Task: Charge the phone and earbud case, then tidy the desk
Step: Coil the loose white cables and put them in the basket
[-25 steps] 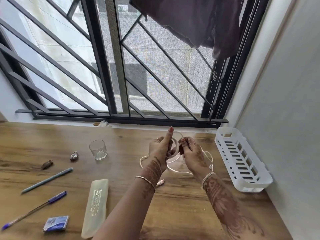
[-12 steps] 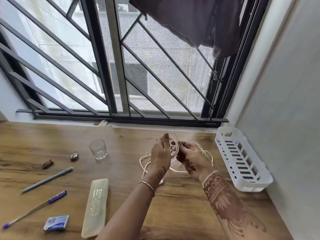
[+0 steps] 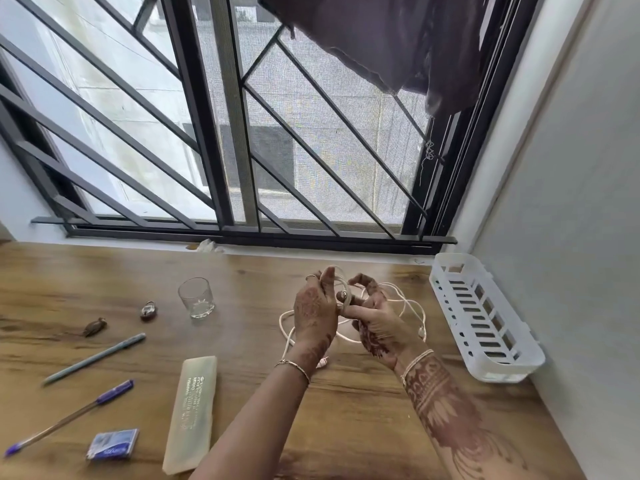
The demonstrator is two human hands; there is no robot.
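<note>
A white charging cable point(image 3: 408, 299) lies in loose loops on the wooden desk point(image 3: 346, 410), partly gathered between both hands. My left hand point(image 3: 315, 308) holds several coiled turns of it upright, fingers curled round the coil. My right hand point(image 3: 375, 320), palm up beside it, pinches a strand of the cable at the coil. One plug end point(image 3: 322, 362) shows below my left wrist, another point(image 3: 421, 330) lies right of my right hand. No phone or earbud case is visible.
A white slotted basket point(image 3: 485, 317) stands against the right wall. Left of the hands are a small glass point(image 3: 196, 297), a padlock point(image 3: 149, 310), a small brown object point(image 3: 94, 327), two pens point(image 3: 93, 358), a pale long case point(image 3: 192, 410) and a blue box point(image 3: 112, 443).
Both hands have sunk lower toward the desk while winding the cable. My left thumb, raised a second ago, now lies against the coil, and my right hand has turned palm up.
</note>
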